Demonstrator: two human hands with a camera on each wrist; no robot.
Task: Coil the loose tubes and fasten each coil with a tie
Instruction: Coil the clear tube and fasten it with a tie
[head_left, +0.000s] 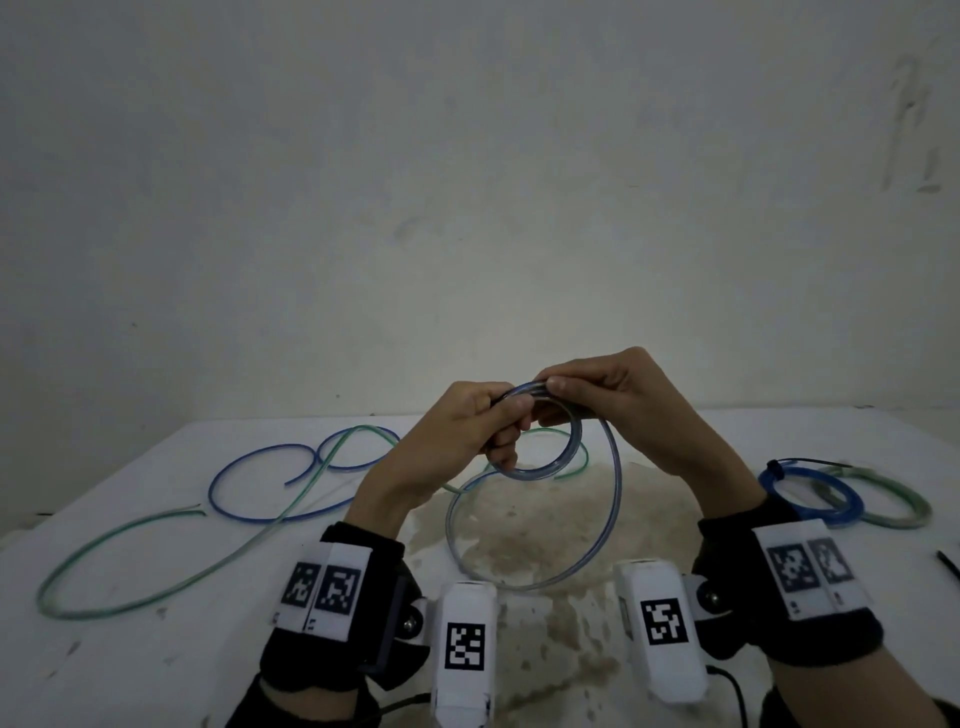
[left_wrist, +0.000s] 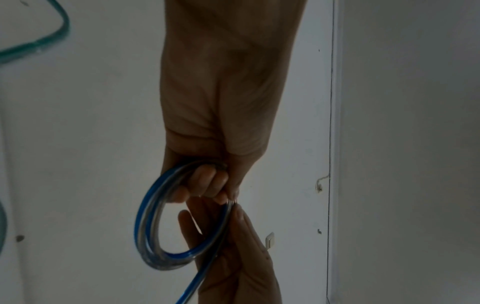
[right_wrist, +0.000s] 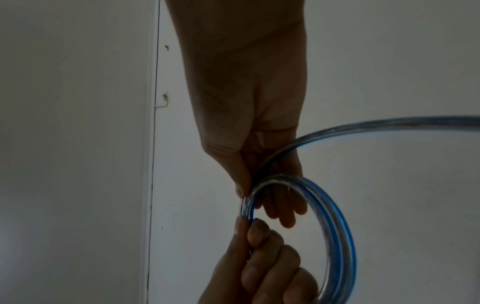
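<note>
clear-blue tube | half-coiled | left hand, right hand fingers pinch coil top

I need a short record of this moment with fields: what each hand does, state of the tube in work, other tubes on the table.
left hand: grips the small coil, fingers curled round its strands
right hand: pinches the same coil at its top
held tube: clear with a blue stripe; partly coiled, one large loop hangs loose
loose tubes: blue tube and green tube, uncoiled, on the left
finished coils: blue and green, on the right
table: white, stained
</note>
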